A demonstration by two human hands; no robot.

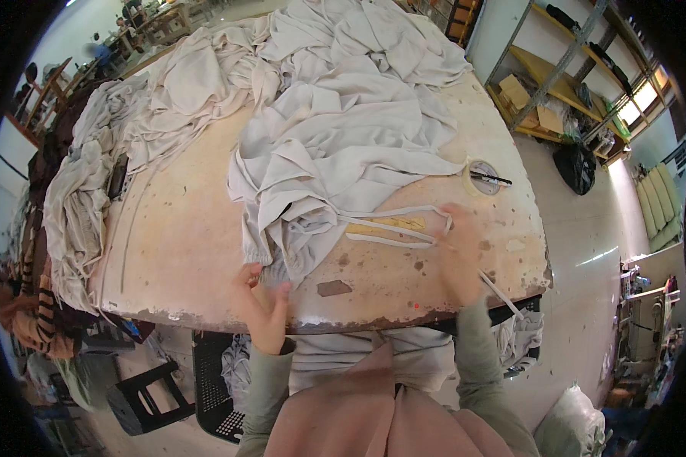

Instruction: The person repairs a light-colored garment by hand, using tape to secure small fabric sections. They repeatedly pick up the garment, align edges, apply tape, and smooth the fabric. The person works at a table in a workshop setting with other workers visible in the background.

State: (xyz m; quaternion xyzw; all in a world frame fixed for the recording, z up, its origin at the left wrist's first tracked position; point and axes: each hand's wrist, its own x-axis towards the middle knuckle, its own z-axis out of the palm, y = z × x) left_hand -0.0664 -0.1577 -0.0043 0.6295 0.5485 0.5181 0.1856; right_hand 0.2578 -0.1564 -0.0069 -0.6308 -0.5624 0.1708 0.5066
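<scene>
A light grey garment [343, 129] lies rumpled across the middle of the table, with a gathered, elastic-looking edge near me. My left hand [267, 308] is at that gathered edge, thumb and fingers apart, fingertips touching the cloth. From the garment a pale flat cord [392, 228] runs right in long loops to my right hand [460, 263]. That hand is smeared by motion, so its grip on the cord does not show clearly. A tail of the cord continues below it, over the table's front edge. Under the loops there is a yellowish patch [381, 227] on the tabletop.
On the worn table [183, 251], a tape roll [484, 177] with a black marker [492, 179] lies right of the garment. More grey cloth [80, 198] is heaped along the left side. A black crate [213, 381] and stool [149, 396] stand below; metal shelves [549, 76] are at far right.
</scene>
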